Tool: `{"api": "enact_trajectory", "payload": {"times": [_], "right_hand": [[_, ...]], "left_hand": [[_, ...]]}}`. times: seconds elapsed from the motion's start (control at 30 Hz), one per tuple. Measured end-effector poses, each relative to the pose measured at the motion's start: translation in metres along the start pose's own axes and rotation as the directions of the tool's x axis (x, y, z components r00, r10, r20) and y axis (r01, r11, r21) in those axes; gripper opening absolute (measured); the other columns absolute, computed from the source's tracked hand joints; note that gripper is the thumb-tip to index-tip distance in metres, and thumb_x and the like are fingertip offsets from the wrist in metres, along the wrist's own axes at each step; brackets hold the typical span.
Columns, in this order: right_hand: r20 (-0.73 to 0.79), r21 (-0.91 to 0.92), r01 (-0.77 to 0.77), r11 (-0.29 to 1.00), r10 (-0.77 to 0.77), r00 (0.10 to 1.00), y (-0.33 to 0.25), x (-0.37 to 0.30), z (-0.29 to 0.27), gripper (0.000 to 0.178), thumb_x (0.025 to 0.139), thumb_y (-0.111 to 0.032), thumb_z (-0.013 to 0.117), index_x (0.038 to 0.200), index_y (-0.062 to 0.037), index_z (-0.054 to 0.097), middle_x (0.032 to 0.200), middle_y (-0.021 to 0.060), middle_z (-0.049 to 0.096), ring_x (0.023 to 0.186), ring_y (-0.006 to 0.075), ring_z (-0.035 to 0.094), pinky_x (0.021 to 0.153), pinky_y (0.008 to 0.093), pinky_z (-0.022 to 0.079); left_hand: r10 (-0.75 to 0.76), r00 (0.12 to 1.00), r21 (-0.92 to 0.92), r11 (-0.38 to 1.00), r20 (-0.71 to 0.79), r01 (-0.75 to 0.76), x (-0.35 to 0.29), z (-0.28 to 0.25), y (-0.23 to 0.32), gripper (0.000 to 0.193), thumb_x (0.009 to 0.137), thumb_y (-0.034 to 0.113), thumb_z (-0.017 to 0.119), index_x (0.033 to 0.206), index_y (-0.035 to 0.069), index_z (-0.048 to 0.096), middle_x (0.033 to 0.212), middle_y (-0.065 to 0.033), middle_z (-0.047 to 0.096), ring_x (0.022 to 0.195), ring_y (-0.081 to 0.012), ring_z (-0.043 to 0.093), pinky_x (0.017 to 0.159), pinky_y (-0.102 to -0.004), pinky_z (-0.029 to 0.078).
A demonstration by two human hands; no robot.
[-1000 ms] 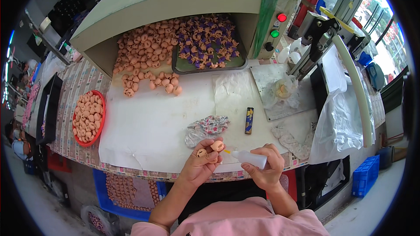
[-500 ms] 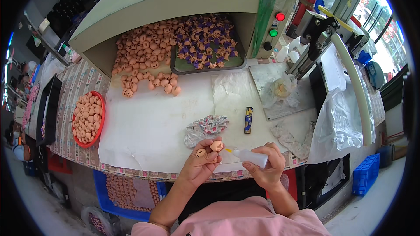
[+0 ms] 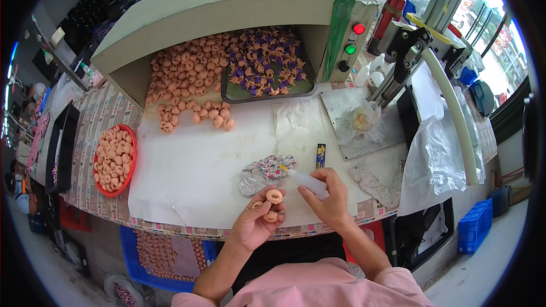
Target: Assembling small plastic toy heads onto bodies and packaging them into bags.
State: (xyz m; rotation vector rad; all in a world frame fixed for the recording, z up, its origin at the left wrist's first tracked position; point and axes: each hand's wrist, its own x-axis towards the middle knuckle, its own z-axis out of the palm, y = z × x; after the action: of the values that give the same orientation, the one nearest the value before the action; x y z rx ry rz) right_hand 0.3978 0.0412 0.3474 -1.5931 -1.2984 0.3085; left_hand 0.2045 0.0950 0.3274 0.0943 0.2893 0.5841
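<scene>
At the lower centre of the frame, 3 small, hollow, peach-coloured rounded pieces (image 3: 274, 195) sit in the left hand (image 3: 251, 228), grasped between thumb and fingers; the uppermost shows its opening toward the camera. Caution: holding 3 pieces in 1 hand leaves each with limited support, so a shift of the thumb could release 1 onto the white paper sheet (image 3: 187, 162). Just right of the pieces, the right hand (image 3: 331, 198) grasps a translucent white plastic squeeze bottle (image 3: 310, 183), its narrow yellow nozzle (image 3: 283, 167) directed to the upper left, apart from the pieces. Excess finger pressure could discharge any liquid in the bottle off target; the contents cannot be identified. In the picture the nozzle overlaps a crumpled floral-patterned cloth (image 3: 259, 178); contact cannot be confirmed. If the 2 touch, the tip could snag or pick up lint. Above the right hand, a slim dark cylindrical object with gold markings (image 3: 321, 153) lies close enough to be knocked by a wide wrist swing. At the left of the frame, the red oval plastic basket (image 3: 134, 159) is heaped with similar peach pieces; a bump from the left arm could spill its upper layer.
</scene>
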Motion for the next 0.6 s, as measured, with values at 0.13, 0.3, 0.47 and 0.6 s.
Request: {"api": "enact_trajectory", "payload": {"times": [0.13, 0.3, 0.47, 0.6], "right_hand": [[0.168, -0.198, 0.106, 0.974, -0.073, 0.983, -0.006, 0.018, 0.015, 0.033, 0.074, -0.010, 0.076, 0.099, -0.0017, 0.056, 0.091, 0.0132, 0.063, 0.083, 0.0298, 0.060, 0.075, 0.0375, 0.047], [0.232, -0.238, 0.231, 0.943, -0.175, 0.957, -0.020, 0.062, 0.014, 0.025, 0.079, -0.011, 0.068, 0.101, -0.0017, 0.059, 0.099, 0.0140, 0.064, 0.094, 0.0344, 0.057, 0.083, 0.0416, 0.045], [0.159, -0.317, 0.315, 0.895, -0.278, 0.948, -0.005, 0.158, 0.043, 0.017, 0.083, -0.007, 0.061, 0.098, -0.0029, 0.065, 0.103, 0.0136, 0.064, 0.098, 0.0343, 0.055, 0.088, 0.0412, 0.044], [0.181, -0.437, 0.340, 0.833, -0.289, 0.940, 0.017, 0.226, 0.089, 0.022, 0.081, -0.007, 0.061, 0.102, -0.0072, 0.067, 0.104, 0.0135, 0.064, 0.096, 0.0338, 0.058, 0.085, 0.0417, 0.047]], "left_hand": [[-0.025, 0.998, -0.124, 0.992, 0.058, 0.032, -0.013, -0.006, 0.009, 0.034, 0.092, 0.016, 0.058, 0.124, 0.007, 0.053, 0.117, -0.0118, 0.061, 0.091, -0.0205, 0.059, 0.078, -0.0320, 0.049], [-0.013, 0.992, -0.231, 0.972, 0.123, 0.041, -0.034, -0.004, 0.027, 0.034, 0.093, 0.019, 0.056, 0.123, 0.003, 0.051, 0.112, -0.0126, 0.062, 0.088, -0.0203, 0.058, 0.075, -0.0321, 0.049], [0.031, 0.999, -0.197, 0.980, -0.037, -0.038, -0.048, 0.008, 0.028, 0.032, 0.091, 0.015, 0.057, 0.120, 0.003, 0.052, 0.111, -0.0131, 0.060, 0.093, -0.0209, 0.058, 0.080, -0.0320, 0.050], [0.036, 0.999, -0.188, 0.981, -0.022, -0.039, -0.053, 0.019, 0.026, 0.034, 0.091, 0.014, 0.057, 0.122, 0.003, 0.050, 0.113, -0.0134, 0.059, 0.096, -0.0220, 0.058, 0.085, -0.0345, 0.050]]}}
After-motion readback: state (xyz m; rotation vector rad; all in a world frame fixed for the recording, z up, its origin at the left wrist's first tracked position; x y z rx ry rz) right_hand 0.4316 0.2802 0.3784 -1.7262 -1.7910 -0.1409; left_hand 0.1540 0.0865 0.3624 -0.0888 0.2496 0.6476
